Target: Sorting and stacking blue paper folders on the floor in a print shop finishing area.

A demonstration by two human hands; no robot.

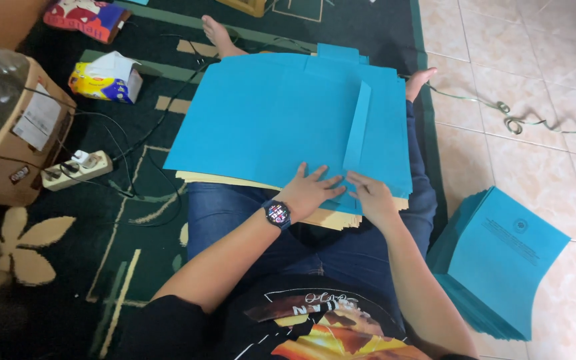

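Leftmost, a cardboard box (pixel 8 143) stands on the dark patterned carpet (pixel 48 267), a white power strip (pixel 78 170) and a tissue box (pixel 107 79) just beside it; centrally, a large blue sheet (pixel 268 120) lies across the lap on yellowish sheets (pixel 235 181); the left hand (pixel 309 191), fingers spread flat, presses its near edge; the right hand (pixel 370 197), open too, touches the upturned folded flap (pixel 358 127); rightward, a stack of blue folders (pixel 501 260) rests on pale tiles (pixel 535 80).
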